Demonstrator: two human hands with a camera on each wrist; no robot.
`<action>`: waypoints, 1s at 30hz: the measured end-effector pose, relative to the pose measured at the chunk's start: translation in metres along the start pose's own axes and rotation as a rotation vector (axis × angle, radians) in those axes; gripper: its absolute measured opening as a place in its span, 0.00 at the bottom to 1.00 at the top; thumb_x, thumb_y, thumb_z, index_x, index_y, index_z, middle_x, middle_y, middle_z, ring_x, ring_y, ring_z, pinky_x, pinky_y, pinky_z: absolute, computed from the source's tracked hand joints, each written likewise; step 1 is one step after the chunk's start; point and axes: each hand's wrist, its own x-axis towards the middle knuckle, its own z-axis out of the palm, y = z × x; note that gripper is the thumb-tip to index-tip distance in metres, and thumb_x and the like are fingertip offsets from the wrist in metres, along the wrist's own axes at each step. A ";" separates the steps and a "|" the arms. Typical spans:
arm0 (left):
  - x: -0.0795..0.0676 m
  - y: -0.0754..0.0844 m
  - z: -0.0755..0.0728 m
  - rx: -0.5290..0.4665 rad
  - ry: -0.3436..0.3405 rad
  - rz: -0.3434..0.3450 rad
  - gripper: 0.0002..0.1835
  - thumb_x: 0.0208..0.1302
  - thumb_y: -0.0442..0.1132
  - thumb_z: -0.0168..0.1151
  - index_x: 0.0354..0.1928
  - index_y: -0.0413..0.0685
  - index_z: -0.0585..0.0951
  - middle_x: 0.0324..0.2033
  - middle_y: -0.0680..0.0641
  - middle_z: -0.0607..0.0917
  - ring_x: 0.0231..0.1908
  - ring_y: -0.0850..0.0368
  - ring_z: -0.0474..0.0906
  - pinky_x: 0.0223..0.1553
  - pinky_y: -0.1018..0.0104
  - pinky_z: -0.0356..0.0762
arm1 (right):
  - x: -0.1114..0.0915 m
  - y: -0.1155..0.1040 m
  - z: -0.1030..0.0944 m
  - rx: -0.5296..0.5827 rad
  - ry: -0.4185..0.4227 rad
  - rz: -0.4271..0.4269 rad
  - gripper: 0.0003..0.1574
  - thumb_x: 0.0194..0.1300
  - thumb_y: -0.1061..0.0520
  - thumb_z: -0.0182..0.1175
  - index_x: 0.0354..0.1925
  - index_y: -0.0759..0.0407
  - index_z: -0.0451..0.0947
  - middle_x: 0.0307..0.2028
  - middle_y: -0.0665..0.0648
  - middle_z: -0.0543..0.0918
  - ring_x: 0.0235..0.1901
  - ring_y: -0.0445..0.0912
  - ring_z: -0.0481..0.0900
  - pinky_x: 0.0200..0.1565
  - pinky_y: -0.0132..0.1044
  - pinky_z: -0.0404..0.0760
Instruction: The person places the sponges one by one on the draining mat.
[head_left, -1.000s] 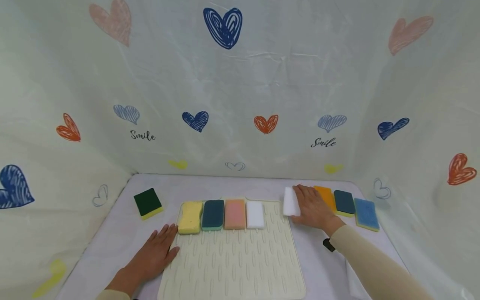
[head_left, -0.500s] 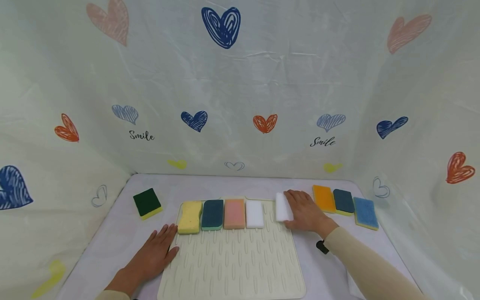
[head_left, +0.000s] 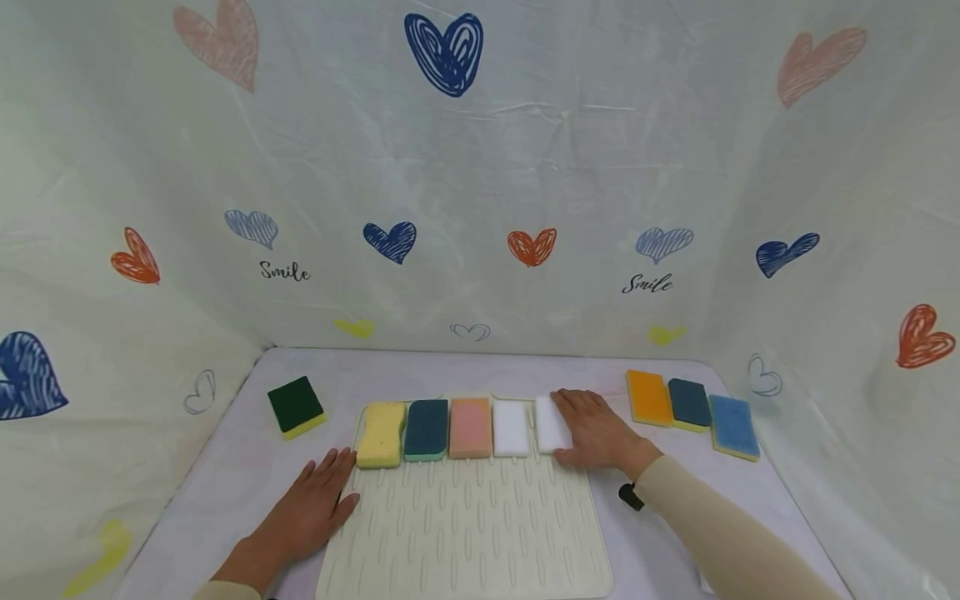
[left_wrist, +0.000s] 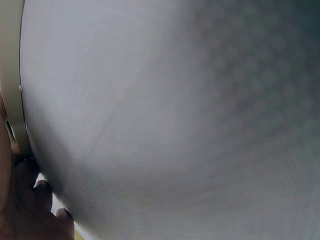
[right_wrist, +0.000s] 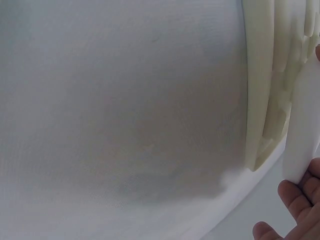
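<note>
My right hand (head_left: 597,431) grips a white sponge (head_left: 552,423) by its ends at the far right corner of the cream ridged mat (head_left: 465,533). In the right wrist view the fingertips (right_wrist: 295,197) press one end of the white sponge (right_wrist: 302,117). My left hand (head_left: 311,508) lies with straight fingers on the mat's left edge, near a yellow sponge (head_left: 380,435). Along the mat's far edge, right of the yellow one, stand a dark teal sponge (head_left: 426,430), a pink sponge (head_left: 470,428) and another white sponge (head_left: 511,428), a small gap from the held one.
A dark green and yellow sponge (head_left: 296,407) lies on the table at the left. Over to the right are an orange sponge (head_left: 648,397), a dark teal and yellow sponge (head_left: 688,404) and a blue sponge (head_left: 734,426). A heart-print curtain (head_left: 480,167) surrounds the table.
My right hand has carried the white sponge leftward, from beside the mat's far right corner onto the mat, closer to the other white sponge. The left hand has stayed put.
</note>
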 end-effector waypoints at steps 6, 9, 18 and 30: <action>0.001 0.000 0.001 0.000 0.004 0.000 0.40 0.79 0.54 0.58 0.81 0.37 0.61 0.79 0.36 0.64 0.80 0.34 0.57 0.77 0.30 0.55 | 0.003 -0.004 0.001 -0.033 0.000 -0.027 0.61 0.66 0.31 0.64 0.79 0.67 0.58 0.75 0.66 0.67 0.73 0.62 0.67 0.77 0.61 0.63; 0.001 0.000 0.001 0.000 0.007 -0.002 0.40 0.79 0.54 0.58 0.80 0.37 0.61 0.79 0.36 0.64 0.80 0.34 0.57 0.78 0.30 0.55 | 0.003 -0.004 0.000 -0.043 0.000 -0.034 0.61 0.65 0.31 0.64 0.79 0.67 0.58 0.75 0.66 0.67 0.73 0.62 0.66 0.77 0.60 0.63; -0.001 0.000 0.000 0.010 0.017 0.014 0.40 0.79 0.55 0.57 0.80 0.36 0.62 0.79 0.35 0.65 0.79 0.34 0.58 0.77 0.30 0.56 | 0.005 -0.004 0.000 -0.020 -0.031 -0.037 0.61 0.66 0.31 0.62 0.80 0.67 0.57 0.77 0.67 0.66 0.75 0.63 0.65 0.77 0.61 0.62; -0.001 0.001 0.000 0.004 0.011 -0.001 0.40 0.79 0.54 0.58 0.80 0.36 0.62 0.79 0.35 0.65 0.80 0.34 0.57 0.78 0.31 0.55 | 0.008 -0.003 0.001 0.006 -0.047 -0.032 0.59 0.66 0.33 0.62 0.79 0.67 0.58 0.77 0.67 0.66 0.75 0.64 0.65 0.76 0.61 0.63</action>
